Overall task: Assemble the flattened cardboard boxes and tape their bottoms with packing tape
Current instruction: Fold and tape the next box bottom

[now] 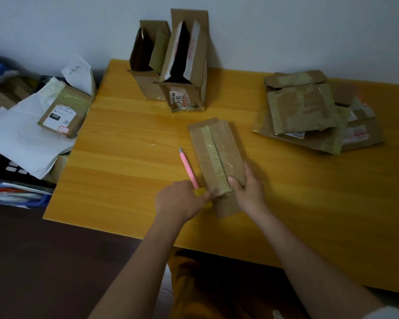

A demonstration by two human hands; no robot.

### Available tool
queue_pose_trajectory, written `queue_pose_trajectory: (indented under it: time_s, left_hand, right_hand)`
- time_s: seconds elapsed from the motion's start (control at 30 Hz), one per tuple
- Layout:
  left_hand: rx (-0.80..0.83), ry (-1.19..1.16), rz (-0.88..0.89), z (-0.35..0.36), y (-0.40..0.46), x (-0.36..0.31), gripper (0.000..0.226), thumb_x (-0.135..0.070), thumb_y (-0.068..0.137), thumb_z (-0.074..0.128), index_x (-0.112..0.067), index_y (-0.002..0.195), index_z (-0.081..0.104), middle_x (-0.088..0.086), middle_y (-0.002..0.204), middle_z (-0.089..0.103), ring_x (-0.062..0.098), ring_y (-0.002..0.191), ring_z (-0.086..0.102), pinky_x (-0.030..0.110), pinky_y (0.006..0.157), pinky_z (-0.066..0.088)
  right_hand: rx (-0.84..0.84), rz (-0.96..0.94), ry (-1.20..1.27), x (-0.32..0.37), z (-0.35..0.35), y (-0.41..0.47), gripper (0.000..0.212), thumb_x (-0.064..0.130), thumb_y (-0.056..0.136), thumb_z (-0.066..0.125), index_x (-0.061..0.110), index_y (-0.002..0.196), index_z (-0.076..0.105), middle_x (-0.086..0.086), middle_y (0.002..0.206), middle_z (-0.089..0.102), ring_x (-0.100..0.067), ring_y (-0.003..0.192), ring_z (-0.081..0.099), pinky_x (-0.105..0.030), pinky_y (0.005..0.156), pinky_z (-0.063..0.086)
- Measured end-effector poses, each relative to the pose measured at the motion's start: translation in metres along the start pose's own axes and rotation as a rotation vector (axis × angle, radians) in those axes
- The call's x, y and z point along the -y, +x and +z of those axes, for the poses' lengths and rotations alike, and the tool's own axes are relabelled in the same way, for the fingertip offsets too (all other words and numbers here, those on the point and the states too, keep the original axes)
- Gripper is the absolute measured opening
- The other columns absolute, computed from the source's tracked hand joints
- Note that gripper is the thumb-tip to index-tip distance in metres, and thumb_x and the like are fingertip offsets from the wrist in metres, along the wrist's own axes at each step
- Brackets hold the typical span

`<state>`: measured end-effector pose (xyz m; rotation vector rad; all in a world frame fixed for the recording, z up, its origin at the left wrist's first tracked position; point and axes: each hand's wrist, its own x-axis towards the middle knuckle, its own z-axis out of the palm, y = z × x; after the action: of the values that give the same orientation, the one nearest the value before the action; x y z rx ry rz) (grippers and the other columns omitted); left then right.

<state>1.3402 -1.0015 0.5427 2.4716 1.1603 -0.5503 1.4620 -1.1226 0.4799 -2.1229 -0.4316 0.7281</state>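
**Taped Carton Held at Desk's Near Edge**

A person's right hand (248, 191) grasps the near end of a small brown cardboard box (218, 157) with glossy clear tape along its seam, thumb pressed on top by the seam and fingers wrapped round the right side. The box lies on the yellow wood-grain table (124, 157) and stretches away from that hand toward the wall, a loose flap poking out below the wrist. The left hand (181, 201) is curled at the box's near left corner, fingertips touching the cardboard; something yellow shows under its fingers, though what it is cannot be told. A slim pink utility knife (188, 168) lies just beyond the left hand's knuckles, beside the box. Farther out from the hands, two opened upright cardboard boxes (171, 65) stand against the pale wall. Well off to the right of the right hand, a pile of flattened cardboard boxes (313, 113) rests. Left of the left hand, past the table edge, sit white mailer bags (21, 139) and a labelled parcel (65, 111).
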Motion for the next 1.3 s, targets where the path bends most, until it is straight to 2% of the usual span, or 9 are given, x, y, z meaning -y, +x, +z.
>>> queue_pose_trajectory:
  time_s: [0.13, 0.27, 0.5, 0.63, 0.77, 0.93, 1.1, 1.17, 1.3]
  left_hand:
    - [0.066, -0.079, -0.031, 0.0, -0.007, 0.009, 0.065, -0.078, 0.081, 0.043, -0.019, 0.098, 0.067, -0.004, 0.077, 0.053, 0.023, 0.083, 0.06, 0.032, 0.062, 0.044]
    - [0.072, -0.028, -0.054, 0.0, -0.008, 0.009, 0.058, -0.075, 0.084, 0.044, -0.019, 0.069, 0.048, -0.003, 0.072, 0.049, 0.023, 0.075, 0.055, 0.032, 0.061, 0.043]
    - [-0.016, 0.085, -0.082, 0.001, -0.015, 0.008, 0.059, -0.074, 0.085, 0.043, -0.016, 0.075, 0.046, 0.001, 0.079, 0.051, 0.026, 0.085, 0.062, 0.031, 0.064, 0.044]
    - [0.001, -0.08, -0.103, -0.005, -0.011, 0.027, 0.067, -0.079, 0.078, 0.048, -0.014, 0.062, 0.046, 0.0, 0.066, 0.052, 0.018, 0.062, 0.053, 0.029, 0.053, 0.037]
    - [-0.014, -0.037, -0.099, -0.002, -0.011, 0.04, 0.064, -0.077, 0.08, 0.047, -0.015, 0.065, 0.051, 0.0, 0.067, 0.053, 0.018, 0.063, 0.052, 0.03, 0.056, 0.039]
    - [-0.036, -0.008, -0.134, 0.0, -0.01, 0.05, 0.067, -0.079, 0.078, 0.048, -0.014, 0.068, 0.055, 0.0, 0.066, 0.056, 0.018, 0.062, 0.055, 0.03, 0.057, 0.044]
    - [-0.004, 0.027, -0.125, 0.001, -0.008, 0.043, 0.061, -0.077, 0.081, 0.047, -0.017, 0.07, 0.051, -0.002, 0.07, 0.054, 0.019, 0.068, 0.058, 0.029, 0.06, 0.048]
    - [0.003, 0.028, -0.107, -0.001, -0.006, 0.041, 0.057, -0.074, 0.085, 0.045, -0.018, 0.073, 0.05, -0.003, 0.072, 0.052, 0.02, 0.069, 0.056, 0.029, 0.061, 0.047]
    - [0.064, -0.053, -0.064, -0.006, -0.001, 0.05, 0.055, -0.068, 0.087, 0.047, -0.017, 0.067, 0.046, -0.002, 0.068, 0.051, 0.019, 0.063, 0.052, 0.028, 0.056, 0.039]
  right_hand:
    - [-0.01, -0.015, -0.021, 0.0, 0.0, -0.001, 0.064, 0.018, 0.093, 0.064, 0.01, 0.149, 0.034, -0.012, 0.135, 0.057, -0.026, 0.121, 0.055, -0.023, 0.094, 0.04]
    - [0.009, -0.017, -0.032, -0.001, -0.002, 0.002, 0.064, 0.017, 0.091, 0.065, 0.01, 0.148, 0.036, -0.013, 0.134, 0.058, -0.025, 0.12, 0.056, -0.028, 0.099, 0.043]
    - [0.013, -0.024, -0.043, -0.005, 0.0, 0.006, 0.066, 0.023, 0.091, 0.066, 0.011, 0.149, 0.037, -0.011, 0.132, 0.059, -0.026, 0.12, 0.057, -0.042, 0.101, 0.047]
    - [-0.003, -0.016, -0.02, -0.002, -0.003, 0.009, 0.06, 0.019, 0.091, 0.066, 0.011, 0.145, 0.04, -0.008, 0.127, 0.062, -0.019, 0.111, 0.058, -0.034, 0.097, 0.048]
    - [0.011, 0.008, -0.042, 0.001, -0.004, 0.013, 0.064, 0.024, 0.092, 0.065, 0.014, 0.148, 0.036, -0.008, 0.132, 0.059, -0.024, 0.119, 0.056, -0.04, 0.101, 0.048]
    - [0.016, 0.005, -0.041, 0.002, -0.004, 0.011, 0.069, 0.028, 0.093, 0.065, 0.014, 0.151, 0.032, -0.007, 0.14, 0.053, -0.023, 0.125, 0.052, -0.033, 0.1, 0.046]
    - [-0.202, -0.211, -0.373, 0.009, 0.004, -0.01, 0.06, 0.029, 0.094, 0.06, 0.016, 0.148, 0.037, -0.005, 0.157, 0.03, -0.024, 0.143, 0.029, -0.037, 0.112, 0.031]
    - [-0.158, -0.305, -0.448, 0.011, 0.012, -0.017, 0.052, 0.034, 0.097, 0.053, 0.017, 0.145, 0.042, -0.001, 0.159, 0.026, -0.02, 0.147, 0.021, -0.036, 0.115, 0.021]
    - [-0.061, -0.282, -0.563, 0.011, 0.014, -0.014, 0.051, 0.039, 0.097, 0.053, 0.021, 0.144, 0.044, 0.002, 0.16, 0.022, -0.016, 0.15, 0.009, -0.044, 0.12, 0.0]
